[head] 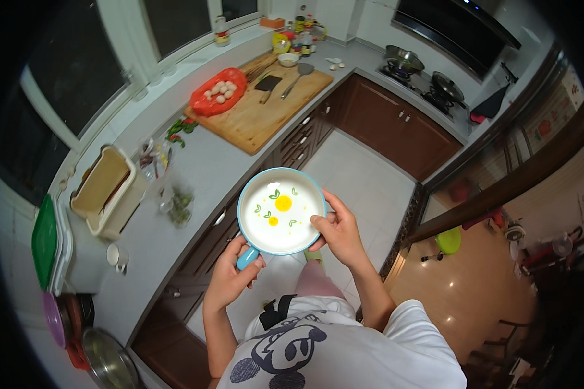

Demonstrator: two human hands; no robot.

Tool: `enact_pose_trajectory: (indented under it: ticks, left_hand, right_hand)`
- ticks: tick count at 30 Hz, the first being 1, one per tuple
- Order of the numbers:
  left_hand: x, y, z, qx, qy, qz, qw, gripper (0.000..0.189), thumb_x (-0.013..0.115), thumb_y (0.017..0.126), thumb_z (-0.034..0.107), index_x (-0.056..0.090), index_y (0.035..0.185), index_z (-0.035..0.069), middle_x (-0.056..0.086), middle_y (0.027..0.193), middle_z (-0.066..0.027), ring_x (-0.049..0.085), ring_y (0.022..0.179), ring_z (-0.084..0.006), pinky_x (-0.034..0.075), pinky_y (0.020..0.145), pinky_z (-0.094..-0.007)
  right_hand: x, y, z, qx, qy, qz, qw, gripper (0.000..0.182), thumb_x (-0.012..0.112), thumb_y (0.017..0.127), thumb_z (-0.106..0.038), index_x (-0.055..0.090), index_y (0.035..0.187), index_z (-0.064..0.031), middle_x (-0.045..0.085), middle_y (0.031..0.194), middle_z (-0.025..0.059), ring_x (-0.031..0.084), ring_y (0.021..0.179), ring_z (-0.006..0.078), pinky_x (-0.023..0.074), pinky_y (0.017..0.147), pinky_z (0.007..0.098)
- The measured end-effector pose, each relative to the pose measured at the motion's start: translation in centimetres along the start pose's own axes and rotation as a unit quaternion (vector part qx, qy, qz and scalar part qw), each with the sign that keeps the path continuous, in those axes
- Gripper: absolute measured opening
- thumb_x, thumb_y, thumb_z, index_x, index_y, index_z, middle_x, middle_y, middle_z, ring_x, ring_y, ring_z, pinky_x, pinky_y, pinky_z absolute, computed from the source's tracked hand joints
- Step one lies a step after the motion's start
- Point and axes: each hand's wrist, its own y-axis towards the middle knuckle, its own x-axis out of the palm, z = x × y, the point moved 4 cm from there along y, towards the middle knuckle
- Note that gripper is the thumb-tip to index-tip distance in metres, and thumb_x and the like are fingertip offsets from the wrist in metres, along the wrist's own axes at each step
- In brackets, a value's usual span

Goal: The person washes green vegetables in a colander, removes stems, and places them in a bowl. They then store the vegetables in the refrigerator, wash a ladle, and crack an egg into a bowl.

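Observation:
A round white ceramic bowl (253,209) with a light-blue rim and a short blue handle is held level in front of my body, above the floor. Yellow flowers and green leaves are printed on its inside, and I see no food in it. Around the handle, at the bowl's lower left, curl the fingers of my left hand (233,274). My right hand (339,231) grips the right side, its thumb over the rim and its fingers along the outer wall.
A wooden cutting board (272,121) on the left counter carries a cleaver (268,83), a spatula (304,70) and eggs in a red bag (199,104). Nearer stand a mug (117,256) and a beige container (138,189). Two pans (409,61) sit on the stove at the far right.

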Motion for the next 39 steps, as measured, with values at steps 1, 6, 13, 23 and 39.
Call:
enact_pose_trajectory:
  ticks: [1,6,13,23,39]
  left_hand:
    - [0.9,1.8,-0.1,-0.010,0.020,-0.005,1.000,0.044,0.064,0.086,0.010,0.050,0.126,-0.002,0.064,0.086,-0.0052,0.054,0.061,-0.0063,0.044,0.049,-0.0189]
    - [6.5,13.3,-0.6,-0.040,0.126,-0.035,0.991,0.041,0.065,0.086,0.011,0.054,0.124,-0.002,0.063,0.083,-0.0021,0.054,0.061,-0.0056,0.044,0.050,-0.0221]
    - [15.2,29.2,-0.9,-0.077,0.169,-0.075,0.980,0.030,0.062,0.086,0.008,0.061,0.114,-0.004,0.065,0.085,-0.0038,0.054,0.062,-0.0064,0.044,0.054,-0.0241]
    - [18.8,40.4,1.4,-0.066,0.141,-0.030,0.987,0.026,0.059,0.085,0.003,0.063,0.109,-0.003,0.061,0.078,0.0013,0.050,0.066,-0.0039,0.041,0.059,-0.0223]
    - [12.4,51.8,4.6,-0.056,-0.008,-0.047,0.997,0.018,0.059,0.080,-0.001,0.061,0.098,-0.001,0.061,0.071,-0.0032,0.054,0.054,-0.0065,0.042,0.047,-0.0201]
  right_hand:
    - [-1.5,0.8,0.2,0.004,-0.004,0.012,1.000,0.061,0.057,0.091,-0.004,0.033,0.147,0.0007,0.064,0.080,0.0098,0.065,0.061,0.0141,0.0567,0.048,0.0256]
    - [-10.3,6.6,0.7,-0.017,0.001,0.072,0.997,0.060,0.057,0.091,-0.004,0.035,0.147,0.0014,0.060,0.073,0.0059,0.063,0.059,0.0114,0.0550,0.048,0.0246]
    - [-22.4,15.2,-3.1,-0.062,-0.055,0.129,0.988,0.059,0.056,0.092,-0.002,0.036,0.148,0.0027,0.061,0.074,0.0052,0.060,0.059,0.0072,0.0531,0.049,0.0224]
    - [-29.5,26.3,-5.3,-0.035,-0.054,0.118,0.991,0.056,0.055,0.092,0.000,0.038,0.145,0.0060,0.066,0.078,0.0104,0.060,0.058,0.0058,0.0521,0.048,0.0217]
    - [-26.5,40.6,-8.4,-0.050,-0.094,0.093,0.990,0.057,0.055,0.091,-0.002,0.041,0.146,-0.0010,0.050,0.064,-0.0023,0.056,0.054,0.0043,0.0526,0.045,0.0231]
